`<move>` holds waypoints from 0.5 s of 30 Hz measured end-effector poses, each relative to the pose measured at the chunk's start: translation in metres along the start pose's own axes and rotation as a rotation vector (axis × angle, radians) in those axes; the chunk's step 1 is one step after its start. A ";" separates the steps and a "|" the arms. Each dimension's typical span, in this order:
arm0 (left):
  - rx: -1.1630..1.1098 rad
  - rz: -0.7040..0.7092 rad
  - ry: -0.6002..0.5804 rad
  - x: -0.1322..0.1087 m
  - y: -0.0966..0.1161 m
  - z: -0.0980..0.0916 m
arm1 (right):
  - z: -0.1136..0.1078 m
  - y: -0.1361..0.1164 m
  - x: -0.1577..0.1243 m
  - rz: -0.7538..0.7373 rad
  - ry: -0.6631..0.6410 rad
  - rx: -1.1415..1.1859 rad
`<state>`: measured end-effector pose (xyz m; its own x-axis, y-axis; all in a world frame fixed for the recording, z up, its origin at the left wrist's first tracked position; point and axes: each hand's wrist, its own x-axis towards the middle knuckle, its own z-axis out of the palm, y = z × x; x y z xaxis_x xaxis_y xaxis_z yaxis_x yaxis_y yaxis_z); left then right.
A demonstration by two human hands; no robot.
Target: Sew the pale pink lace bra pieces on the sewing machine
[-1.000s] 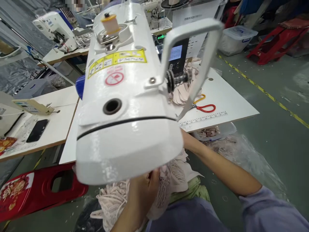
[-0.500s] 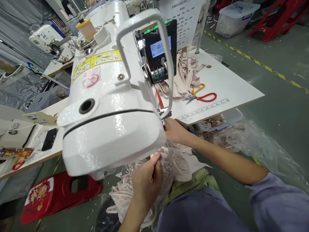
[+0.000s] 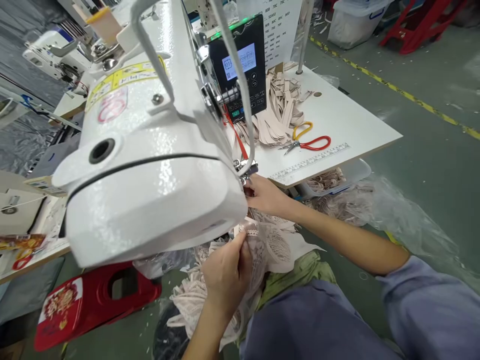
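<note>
A big white sewing machine (image 3: 150, 165) fills the left and middle of the view, its head close to the camera. Below it my left hand (image 3: 225, 272) is closed, pinching pale pink lace fabric (image 3: 273, 245) that hangs into my lap. My right hand (image 3: 264, 195) reaches under the machine's head by the needle area; its fingertips are hidden behind the machine. More lace (image 3: 187, 295) is heaped under my left hand.
On the white table (image 3: 360, 125) lie red-and-yellow scissors (image 3: 309, 142), a pile of beige straps (image 3: 279, 112) and a printed ruler. A black control panel (image 3: 242, 65) is lit. A red stool (image 3: 93, 300) stands lower left; plastic bags of fabric (image 3: 375, 210) sit right.
The view has swung left and down, so the machine head now sits further left. My right hand has come out from behind it near the needle. My left hand keeps pinching the lace.
</note>
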<state>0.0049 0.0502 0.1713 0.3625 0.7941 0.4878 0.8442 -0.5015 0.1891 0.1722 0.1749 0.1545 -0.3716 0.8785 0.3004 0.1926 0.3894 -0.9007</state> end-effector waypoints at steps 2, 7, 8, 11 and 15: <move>-0.011 -0.035 0.005 -0.002 -0.002 0.000 | -0.001 0.000 0.000 -0.001 -0.007 0.006; -0.033 -0.150 0.081 -0.010 -0.004 0.000 | -0.002 0.000 0.000 0.018 -0.025 0.030; -0.007 -0.163 0.115 -0.011 -0.002 0.000 | -0.002 0.000 -0.001 0.014 -0.016 0.021; 0.040 -0.149 0.146 -0.012 0.016 0.002 | 0.000 -0.005 -0.004 0.039 0.024 -0.027; 0.091 -0.158 0.039 -0.009 0.042 0.009 | 0.000 -0.016 -0.009 0.110 0.027 -0.083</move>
<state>0.0402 0.0255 0.1676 0.2089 0.8456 0.4912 0.9223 -0.3374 0.1887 0.1724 0.1613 0.1663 -0.3202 0.9237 0.2106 0.3059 0.3111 -0.8998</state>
